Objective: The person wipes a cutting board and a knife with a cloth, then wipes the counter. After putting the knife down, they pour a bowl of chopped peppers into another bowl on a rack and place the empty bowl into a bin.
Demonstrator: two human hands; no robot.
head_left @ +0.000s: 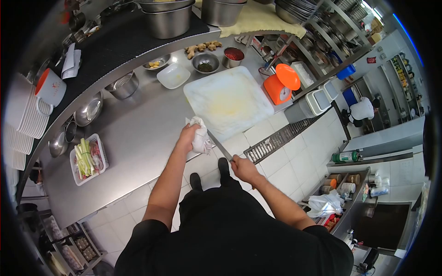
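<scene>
My left hand (186,136) is closed round a crumpled white cloth (200,138), which hangs down from the fingers. In my right hand (245,169) is the handle of a knife (222,149); its long blade slants up and left, and its far end runs behind the cloth. Both hands are in front of the steel counter's edge, near my body. Just beyond them lies a large white cutting board (229,100), stained faint yellow in the middle.
Behind the board stand a bowl of dark green bits (205,63), a pot of red contents (233,57) and a white dish (173,76). An orange scale (281,84) is at right. A basket of green stalks (89,159) sits left. Farther right, a person (363,110) in white bends.
</scene>
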